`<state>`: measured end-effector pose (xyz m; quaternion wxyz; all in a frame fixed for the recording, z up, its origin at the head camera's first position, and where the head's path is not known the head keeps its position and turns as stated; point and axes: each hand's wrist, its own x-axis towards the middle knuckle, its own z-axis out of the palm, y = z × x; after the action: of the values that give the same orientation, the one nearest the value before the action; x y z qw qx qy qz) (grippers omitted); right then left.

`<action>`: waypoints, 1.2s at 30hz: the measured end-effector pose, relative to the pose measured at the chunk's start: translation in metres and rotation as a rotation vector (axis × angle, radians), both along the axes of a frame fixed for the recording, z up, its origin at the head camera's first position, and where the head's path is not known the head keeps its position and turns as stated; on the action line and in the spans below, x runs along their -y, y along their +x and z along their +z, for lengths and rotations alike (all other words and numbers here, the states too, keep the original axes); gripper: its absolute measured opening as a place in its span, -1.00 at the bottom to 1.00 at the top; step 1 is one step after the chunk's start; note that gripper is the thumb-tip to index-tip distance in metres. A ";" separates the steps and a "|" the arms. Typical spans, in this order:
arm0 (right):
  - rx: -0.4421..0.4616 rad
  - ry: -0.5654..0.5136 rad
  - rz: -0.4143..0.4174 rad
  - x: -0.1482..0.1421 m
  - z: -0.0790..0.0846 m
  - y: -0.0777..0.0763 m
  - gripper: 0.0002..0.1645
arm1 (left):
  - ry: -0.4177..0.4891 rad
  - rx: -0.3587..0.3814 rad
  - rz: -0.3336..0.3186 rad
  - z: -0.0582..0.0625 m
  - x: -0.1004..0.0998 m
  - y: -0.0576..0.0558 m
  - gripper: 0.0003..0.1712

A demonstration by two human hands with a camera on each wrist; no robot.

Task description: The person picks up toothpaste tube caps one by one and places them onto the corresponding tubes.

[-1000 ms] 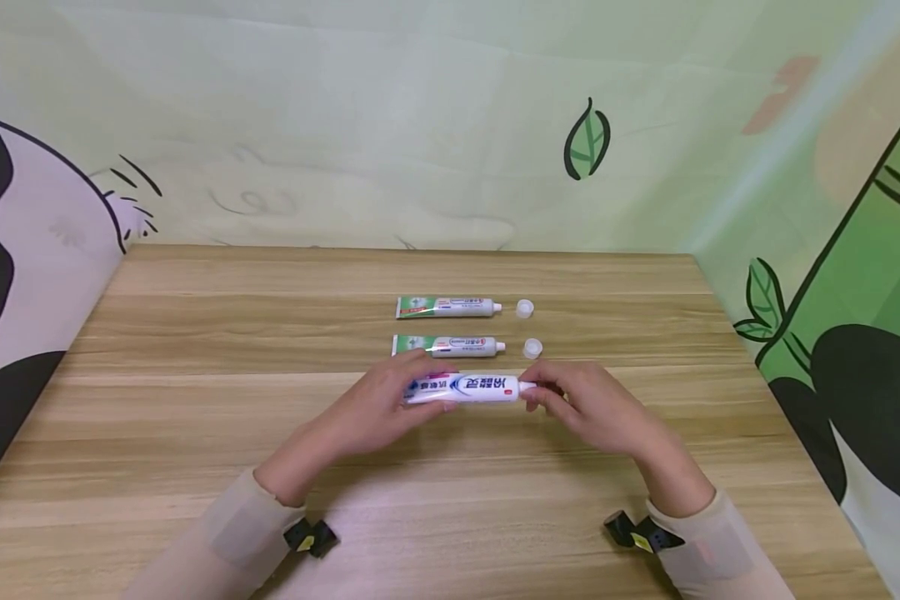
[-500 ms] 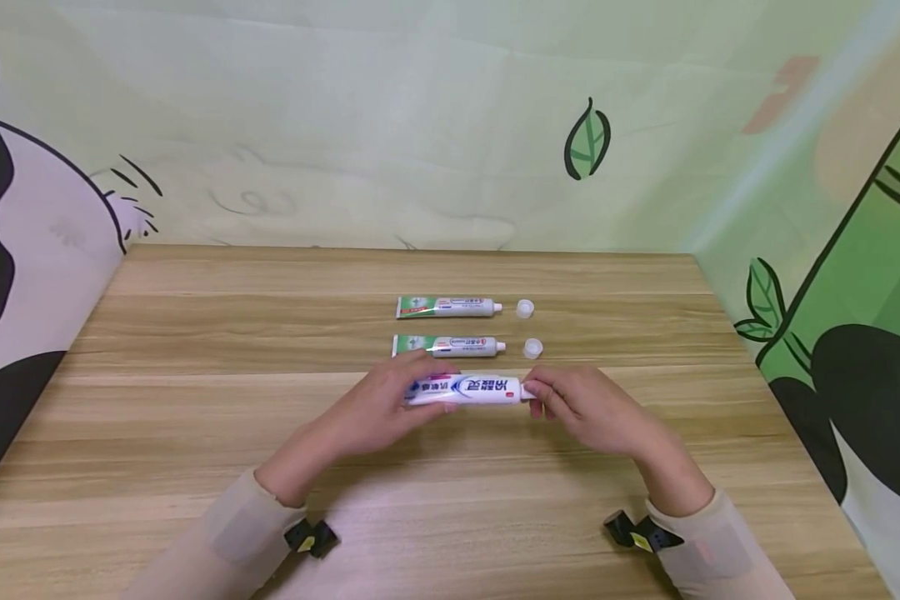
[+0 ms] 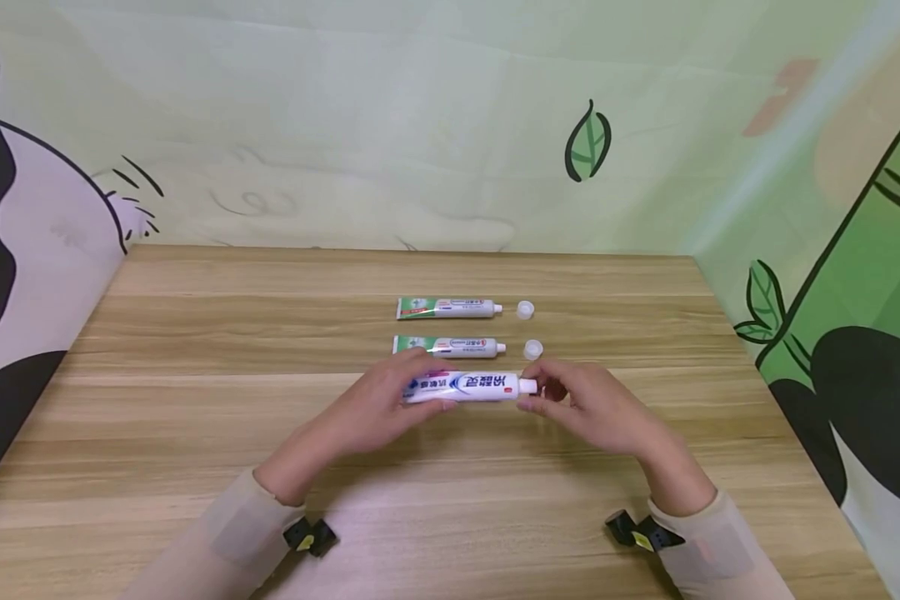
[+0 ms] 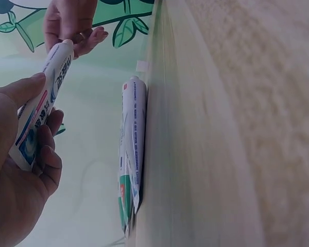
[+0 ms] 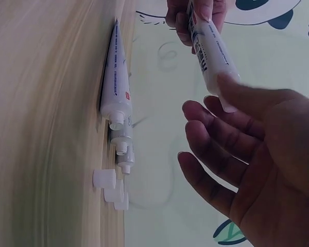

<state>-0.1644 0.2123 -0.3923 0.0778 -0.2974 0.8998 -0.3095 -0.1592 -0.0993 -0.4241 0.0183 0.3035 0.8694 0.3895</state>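
Unscrewing a cap (image 3: 528, 386) appears to be the step in hand: a white toothpaste tube (image 3: 468, 386) is gripped by the left hand (image 3: 382, 400) above the worktop (image 3: 210, 333), near three uncapped tubes (image 5: 116, 87). Around its right end, the right hand (image 3: 592, 408) is held with fingers relaxed and parted; whether the cap is touched cannot be told. A firm pinch and twist is likely needed next.
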 end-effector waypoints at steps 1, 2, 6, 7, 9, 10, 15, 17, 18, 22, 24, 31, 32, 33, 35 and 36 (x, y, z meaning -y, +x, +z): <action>-0.011 -0.005 0.008 0.000 0.000 0.000 -0.90 | 0.001 0.000 -0.002 0.000 0.000 0.000 -0.58; -0.021 -0.004 0.013 0.000 0.000 0.000 -0.90 | 0.003 0.000 -0.007 0.000 0.000 0.000 -0.58; -0.048 0.017 0.019 0.000 0.000 0.000 -0.93 | 0.007 0.003 -0.015 -0.001 0.000 0.000 -0.57; -0.053 0.025 0.021 0.000 0.000 0.000 -0.93 | 0.007 0.002 -0.016 -0.001 0.000 0.000 -0.57; -0.062 0.043 0.020 0.001 0.001 0.000 -0.94 | 0.006 0.000 -0.014 -0.001 0.000 0.000 -0.57; -0.069 0.051 0.020 0.001 0.001 0.000 -0.95 | 0.005 0.001 -0.013 -0.001 0.000 0.000 -0.57; -0.088 0.086 0.018 0.002 0.003 0.001 -0.95 | -0.003 0.007 -0.012 -0.001 0.000 0.000 -0.56; -0.092 0.095 0.016 0.002 0.003 0.001 -0.94 | -0.004 0.006 -0.012 -0.001 -0.001 0.000 -0.55; -0.094 0.100 0.014 0.002 0.003 0.001 -0.94 | -0.007 0.003 -0.012 -0.001 -0.001 0.000 -0.54; -0.093 0.113 0.011 0.002 0.002 0.001 -0.94 | -0.011 -0.007 -0.013 -0.002 -0.001 -0.001 -0.52; -0.088 0.116 0.012 0.002 0.002 0.001 -0.94 | -0.014 -0.010 -0.015 -0.002 -0.001 -0.001 -0.52; -0.061 0.052 -0.006 0.001 0.002 0.001 -0.89 | -0.013 -0.002 -0.009 -0.003 -0.002 0.000 -0.52; -0.058 0.039 -0.008 0.001 0.003 0.001 -0.87 | -0.012 -0.006 -0.009 -0.003 -0.002 0.000 -0.52; -0.054 0.026 -0.010 0.001 0.003 0.001 -0.86 | -0.010 -0.006 -0.010 -0.003 -0.002 0.000 -0.53; -0.050 0.014 -0.009 0.000 0.004 0.001 -0.84 | -0.011 -0.007 -0.013 -0.003 -0.002 0.000 -0.52; -0.052 0.012 -0.005 0.000 0.003 0.001 -0.84 | -0.013 -0.014 -0.015 -0.003 -0.002 0.000 -0.52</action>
<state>-0.1637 0.2119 -0.3888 0.0554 -0.3025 0.9042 -0.2962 -0.1589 -0.0973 -0.4270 0.0174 0.3127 0.8697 0.3816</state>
